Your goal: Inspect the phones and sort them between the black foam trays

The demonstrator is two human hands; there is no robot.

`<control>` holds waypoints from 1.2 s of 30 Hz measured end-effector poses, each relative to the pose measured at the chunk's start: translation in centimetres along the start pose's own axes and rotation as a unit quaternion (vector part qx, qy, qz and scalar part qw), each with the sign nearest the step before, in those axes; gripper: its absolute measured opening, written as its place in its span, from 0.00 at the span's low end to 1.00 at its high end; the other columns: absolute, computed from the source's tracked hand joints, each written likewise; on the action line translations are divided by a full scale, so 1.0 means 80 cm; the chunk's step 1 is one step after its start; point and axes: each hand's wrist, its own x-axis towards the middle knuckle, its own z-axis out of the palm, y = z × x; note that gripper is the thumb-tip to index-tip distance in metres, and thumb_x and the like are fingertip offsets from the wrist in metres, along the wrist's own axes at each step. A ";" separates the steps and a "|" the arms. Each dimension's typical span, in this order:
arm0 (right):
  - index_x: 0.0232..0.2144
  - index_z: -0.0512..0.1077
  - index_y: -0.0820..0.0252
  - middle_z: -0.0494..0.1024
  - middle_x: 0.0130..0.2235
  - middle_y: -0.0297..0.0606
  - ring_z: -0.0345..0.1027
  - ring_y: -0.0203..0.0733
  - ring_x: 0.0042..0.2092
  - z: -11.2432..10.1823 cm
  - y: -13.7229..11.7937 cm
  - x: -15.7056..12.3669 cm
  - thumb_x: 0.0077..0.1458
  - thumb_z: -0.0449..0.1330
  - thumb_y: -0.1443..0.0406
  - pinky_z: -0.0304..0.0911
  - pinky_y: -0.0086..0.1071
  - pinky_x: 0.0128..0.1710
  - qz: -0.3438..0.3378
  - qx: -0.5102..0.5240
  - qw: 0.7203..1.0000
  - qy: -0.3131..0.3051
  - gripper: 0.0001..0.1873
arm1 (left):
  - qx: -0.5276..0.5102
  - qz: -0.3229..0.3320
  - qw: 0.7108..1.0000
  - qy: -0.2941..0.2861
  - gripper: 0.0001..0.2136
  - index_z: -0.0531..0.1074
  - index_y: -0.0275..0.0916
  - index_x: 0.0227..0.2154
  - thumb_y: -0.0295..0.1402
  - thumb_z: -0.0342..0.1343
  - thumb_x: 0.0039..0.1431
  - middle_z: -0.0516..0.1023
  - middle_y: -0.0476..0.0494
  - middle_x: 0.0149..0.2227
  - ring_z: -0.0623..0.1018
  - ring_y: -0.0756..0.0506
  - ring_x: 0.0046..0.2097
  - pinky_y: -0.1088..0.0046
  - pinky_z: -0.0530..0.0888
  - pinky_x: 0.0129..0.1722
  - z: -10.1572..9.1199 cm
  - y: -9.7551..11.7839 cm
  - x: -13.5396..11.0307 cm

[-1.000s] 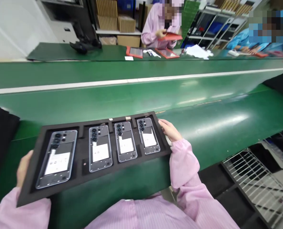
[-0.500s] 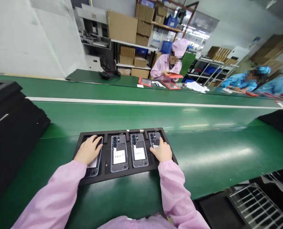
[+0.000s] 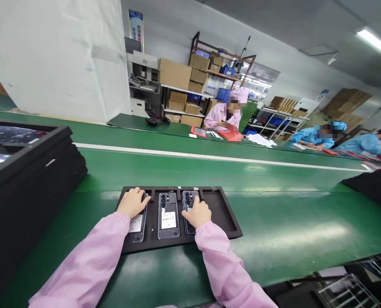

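Observation:
A black foam tray [image 3: 206,241] lies on the green work surface, with phones set in its compartments, backs up and inner parts showing. My left hand [image 3: 134,203] rests over the upper part of the leftmost phone [image 3: 135,229], its fingers apart and the camera end covered. Beside it lies the second phone [image 3: 169,220], untouched, with a white label. With thumb and fingers at its sides, my right hand [image 3: 198,212] is closed on the third phone [image 3: 188,197]. The rightmost compartment [image 3: 221,211] holds no phone.
Stacked black trays [image 3: 33,171] rise at the left, the top one holding phones. Dark material [image 3: 373,184] lies at the far right. Across the bench a person in pink [image 3: 224,115] handles a red item, and people in blue [image 3: 315,137] sit farther right. A wire rack [image 3: 344,291] stands below.
My right hand has moved left from the fourth phone to the third, and the fourth compartment no longer holds a phone. My left hand stays over the leftmost phone. The camera view has shifted.

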 end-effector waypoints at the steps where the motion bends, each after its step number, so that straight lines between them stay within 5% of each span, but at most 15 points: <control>1: 0.63 0.55 0.68 0.70 0.50 0.61 0.67 0.61 0.51 0.005 -0.004 0.001 0.49 0.62 0.56 0.64 0.43 0.43 0.006 -0.001 1.000 -0.003 0.43 | -0.003 0.001 1.000 0.004 0.20 0.75 0.35 0.43 0.43 0.43 0.63 0.75 0.32 0.47 0.70 0.34 0.51 0.55 0.65 0.52 -0.001 0.000 0.002; 5: 0.66 0.47 0.67 0.67 0.52 0.63 0.65 0.62 0.53 0.008 -0.005 0.009 0.49 0.63 0.56 0.64 0.44 0.43 0.021 0.005 1.000 -0.019 0.49 | -0.026 -0.002 0.999 0.023 0.19 0.75 0.37 0.38 0.45 0.44 0.62 0.76 0.34 0.43 0.70 0.33 0.50 0.53 0.64 0.53 -0.009 -0.003 0.006; 11: 0.67 0.46 0.65 0.69 0.51 0.58 0.67 0.60 0.53 -0.029 -0.009 0.007 0.47 0.62 0.52 0.62 0.44 0.47 0.015 0.035 0.999 -0.021 0.51 | -0.103 -0.032 0.993 0.046 0.18 0.72 0.40 0.37 0.45 0.42 0.63 0.77 0.35 0.44 0.73 0.35 0.50 0.56 0.66 0.52 -0.041 -0.011 0.009; 15: 0.66 0.48 0.62 0.69 0.52 0.56 0.68 0.58 0.52 -0.036 -0.052 -0.012 0.47 0.60 0.48 0.62 0.43 0.48 -0.042 0.050 0.997 -0.032 0.51 | -0.175 -0.045 0.984 -0.008 0.18 0.74 0.42 0.36 0.49 0.46 0.60 0.80 0.39 0.38 0.78 0.35 0.40 0.59 0.72 0.42 -0.075 -0.021 0.004; 19: 0.65 0.51 0.68 0.68 0.52 0.61 0.66 0.61 0.52 -0.014 -0.102 -0.021 0.46 0.63 0.50 0.62 0.45 0.49 -0.059 0.038 0.997 -0.043 0.51 | -0.268 0.008 0.962 -0.054 0.18 0.75 0.44 0.42 0.49 0.53 0.56 0.80 0.43 0.44 0.78 0.39 0.49 0.65 0.73 0.48 -0.109 -0.035 -0.009; 21: 0.66 0.51 0.70 0.65 0.54 0.64 0.64 0.63 0.54 -0.001 -0.116 -0.022 0.45 0.64 0.51 0.62 0.47 0.49 -0.047 0.032 0.998 -0.040 0.52 | -0.362 0.044 0.926 -0.098 0.20 0.74 0.44 0.47 0.48 0.58 0.54 0.80 0.43 0.45 0.78 0.39 0.49 0.66 0.73 0.50 -0.115 -0.040 -0.018; 23: 0.66 0.49 0.71 0.63 0.55 0.66 0.62 0.64 0.55 0.011 -0.122 -0.023 0.46 0.65 0.52 0.62 0.48 0.49 -0.035 0.027 0.998 -0.039 0.53 | -0.483 0.076 0.858 -0.160 0.22 0.75 0.42 0.47 0.45 0.63 0.49 0.80 0.40 0.45 0.78 0.37 0.49 0.62 0.72 0.51 -0.110 -0.040 -0.026; 27: 0.68 0.45 0.67 0.61 0.56 0.66 0.59 0.66 0.57 0.027 -0.126 -0.024 0.48 0.64 0.55 0.65 0.52 0.44 -0.017 0.027 0.998 -0.054 0.53 | -0.703 0.123 0.620 -0.326 0.33 0.70 0.37 0.52 0.46 0.65 0.41 0.77 0.31 0.50 0.76 0.31 0.52 0.50 0.68 0.54 -0.072 -0.023 -0.042; 29: 0.68 0.44 0.65 0.61 0.56 0.66 0.58 0.66 0.57 0.031 -0.126 -0.021 0.47 0.65 0.57 0.66 0.53 0.44 -0.010 0.045 0.997 -0.066 0.53 | -0.757 0.115 0.537 -0.355 0.39 0.65 0.34 0.56 0.47 0.64 0.41 0.77 0.29 0.48 0.77 0.30 0.51 0.48 0.68 0.54 -0.057 -0.010 -0.047; 32: 0.69 0.42 0.66 0.60 0.57 0.67 0.58 0.67 0.59 0.026 -0.117 -0.009 0.45 0.67 0.59 0.62 0.56 0.50 -0.013 0.095 0.992 -0.080 0.57 | -0.796 0.048 0.532 -0.284 0.38 0.62 0.35 0.59 0.46 0.64 0.45 0.79 0.33 0.44 0.79 0.33 0.47 0.53 0.72 0.51 -0.061 0.006 -0.049; 36: 0.69 0.39 0.69 0.65 0.57 0.62 0.64 0.59 0.57 0.004 -0.081 0.009 0.45 0.66 0.56 0.60 0.49 0.55 -0.079 0.214 0.966 -0.122 0.58 | -0.817 -0.097 0.563 -0.081 0.27 0.62 0.41 0.60 0.44 0.57 0.59 0.79 0.43 0.37 0.80 0.43 0.40 0.64 0.78 0.41 -0.100 0.028 -0.040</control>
